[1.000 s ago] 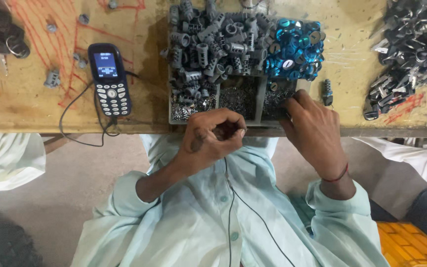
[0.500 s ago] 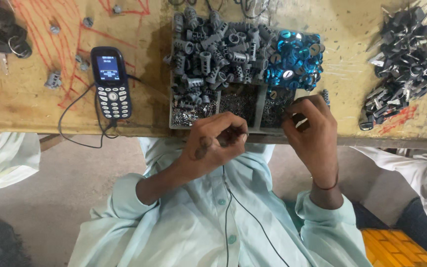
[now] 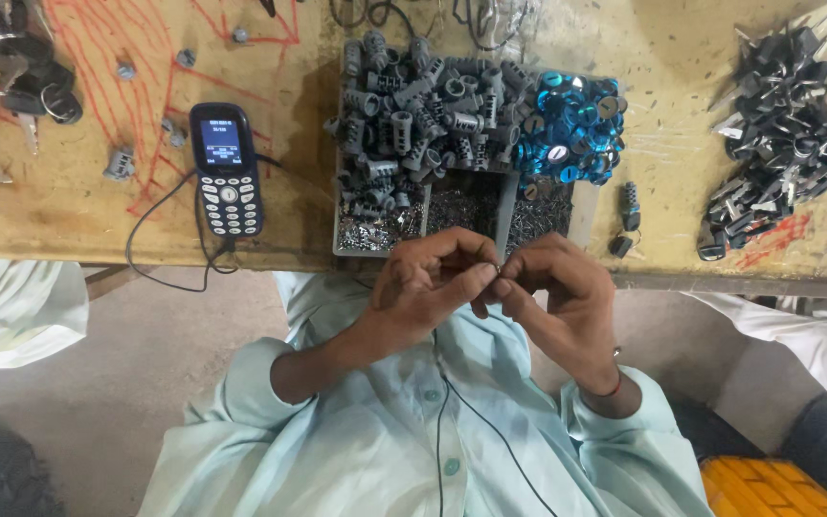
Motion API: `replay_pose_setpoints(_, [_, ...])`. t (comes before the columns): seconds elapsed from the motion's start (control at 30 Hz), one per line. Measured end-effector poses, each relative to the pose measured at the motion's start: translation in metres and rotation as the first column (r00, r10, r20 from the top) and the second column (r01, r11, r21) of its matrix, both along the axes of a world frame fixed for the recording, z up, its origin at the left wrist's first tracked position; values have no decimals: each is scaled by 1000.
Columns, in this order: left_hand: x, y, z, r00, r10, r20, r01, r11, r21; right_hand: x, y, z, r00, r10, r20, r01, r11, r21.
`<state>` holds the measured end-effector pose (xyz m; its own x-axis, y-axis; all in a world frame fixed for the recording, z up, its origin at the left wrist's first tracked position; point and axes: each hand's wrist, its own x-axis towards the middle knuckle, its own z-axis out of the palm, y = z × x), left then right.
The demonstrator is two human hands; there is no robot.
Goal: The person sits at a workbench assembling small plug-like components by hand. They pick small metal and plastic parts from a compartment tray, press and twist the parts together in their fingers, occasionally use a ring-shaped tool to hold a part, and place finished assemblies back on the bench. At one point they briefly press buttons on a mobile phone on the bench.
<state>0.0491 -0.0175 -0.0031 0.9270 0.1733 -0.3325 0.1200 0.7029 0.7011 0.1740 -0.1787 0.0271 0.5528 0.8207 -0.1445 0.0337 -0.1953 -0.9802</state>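
Both hands meet just below the workbench edge [image 3: 98, 251], in front of the divided parts tray [image 3: 504, 215]. Left hand [image 3: 428, 287] and right hand [image 3: 552, 297] have fingertips pinched together on a tiny metal part [image 3: 498, 272]; too small to tell what it is. Tray holds grey lock cylinders [image 3: 413, 120], blue round caps [image 3: 567, 124] and small pins in the near compartments. Keypad phone [image 3: 227, 170] with cable lies to the left; pile of dark keys [image 3: 787, 124] far right.
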Motion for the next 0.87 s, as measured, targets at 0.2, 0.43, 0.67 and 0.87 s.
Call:
replay_pose_setpoints(0.2, [-11, 8, 8, 995, -70, 77, 53, 978, 202, -2, -3, 4, 949, -86, -303, 84, 996, -21])
replay_pose_setpoints(0.43, [-9, 12, 16, 994, -32, 105, 3, 962, 273, -4, -2, 4, 998, 10, 67, -7, 999, -33])
replay_pose_setpoints(0.67, [-14, 12, 18, 985, 24, 168, -101, 880, 465, -6, 1, 1, 982, -5, 189, 4, 1000, 2])
replay_pose_setpoints(0.87, [-18, 20, 1, 992, -106, 65, 67, 895, 441, 4, 16, 4, 696, 76, 714, -142, 989, 33])
